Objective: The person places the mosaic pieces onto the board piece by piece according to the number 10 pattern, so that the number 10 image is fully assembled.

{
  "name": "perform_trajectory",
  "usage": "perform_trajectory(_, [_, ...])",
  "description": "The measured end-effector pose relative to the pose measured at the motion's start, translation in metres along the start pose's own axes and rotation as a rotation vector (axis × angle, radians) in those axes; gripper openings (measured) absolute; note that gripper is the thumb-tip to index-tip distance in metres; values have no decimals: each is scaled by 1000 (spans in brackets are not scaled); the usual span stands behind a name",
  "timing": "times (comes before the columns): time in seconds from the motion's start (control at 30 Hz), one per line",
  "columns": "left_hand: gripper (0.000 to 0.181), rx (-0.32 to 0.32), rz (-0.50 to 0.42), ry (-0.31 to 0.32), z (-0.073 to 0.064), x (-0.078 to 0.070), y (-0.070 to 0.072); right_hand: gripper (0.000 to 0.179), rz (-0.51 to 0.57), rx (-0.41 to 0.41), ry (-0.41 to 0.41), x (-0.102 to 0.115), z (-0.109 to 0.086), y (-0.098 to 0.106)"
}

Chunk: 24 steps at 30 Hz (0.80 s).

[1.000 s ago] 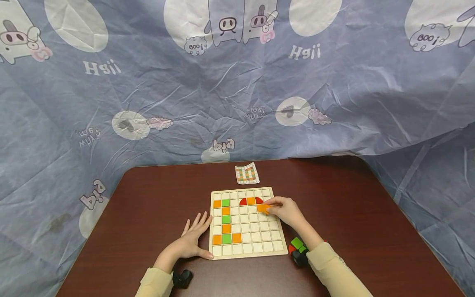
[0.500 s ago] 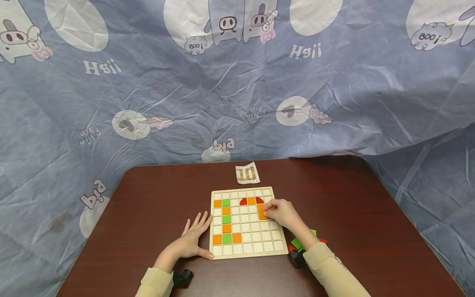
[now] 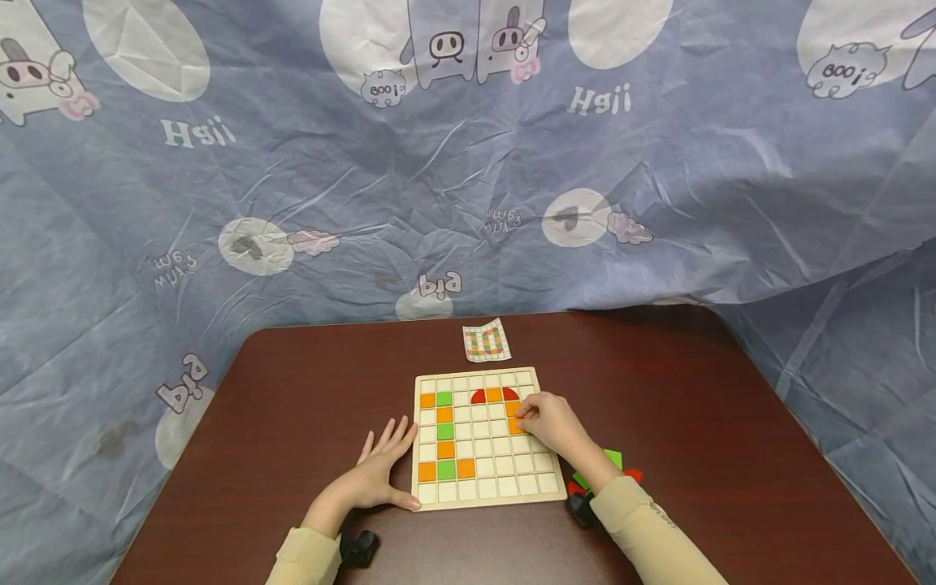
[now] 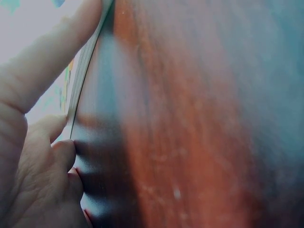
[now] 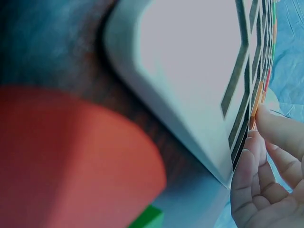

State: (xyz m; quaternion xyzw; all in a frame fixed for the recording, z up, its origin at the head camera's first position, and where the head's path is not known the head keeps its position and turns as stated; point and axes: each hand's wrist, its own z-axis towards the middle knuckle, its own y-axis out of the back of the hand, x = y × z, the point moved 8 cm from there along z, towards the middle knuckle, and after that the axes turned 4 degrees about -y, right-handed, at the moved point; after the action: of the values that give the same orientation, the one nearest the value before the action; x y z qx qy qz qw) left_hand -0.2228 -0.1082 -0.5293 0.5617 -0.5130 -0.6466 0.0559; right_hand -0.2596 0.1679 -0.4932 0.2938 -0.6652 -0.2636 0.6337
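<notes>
A pale wooden grid board [image 3: 506, 487] lies on the dark table. On its left side sit several orange and green square tiles. Nearer the top right, two red quarter-round pieces [image 3: 478, 397] flank an orange square. Below the right-hand red piece, my right hand [image 3: 559, 422] pinches an orange square tile [image 3: 516, 426] at its cell, just under another orange tile. In the right wrist view, thumb and fingertips meet at the orange tile [image 5: 255, 110] by the grid. My left hand [image 3: 374, 478] rests spread along the board's left edge, thumb at the lower left corner.
A small pattern card [image 3: 487, 341] with a coloured grid lies behind the board. Loose green pieces [image 3: 613, 459] and red pieces [image 3: 634, 474] are piled under the right forearm. A printed blue-grey cloth [image 3: 366, 187] hangs behind the table [image 3: 307, 390].
My right hand has moved slightly toward me with the orange tile, which now lines up with the cell below the upper orange tile. The left hand has stayed in place.
</notes>
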Motion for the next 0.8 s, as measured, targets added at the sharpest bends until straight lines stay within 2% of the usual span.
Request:
perform_trajectory(0.13, [121,0,-2,0,1,1,0,7,10,5,-23,-1,0,0])
perform_trajectory(0.27, [122,0,-1,7,1,2,0,5,93,33,-61,-8,-1,7])
perform_trajectory(0.53, [122,-3,-9,2,1,3,-1,22,193,46,-89,-33,-7,44])
perform_trajectory(0.67, [121,-1,-9,2,0,2,-1,33,201,44,-104,-52,-18,59])
perform_trajectory(0.8, [122,-2,-5,5,1,1,-1,36,192,36,-139,-70,-31,69])
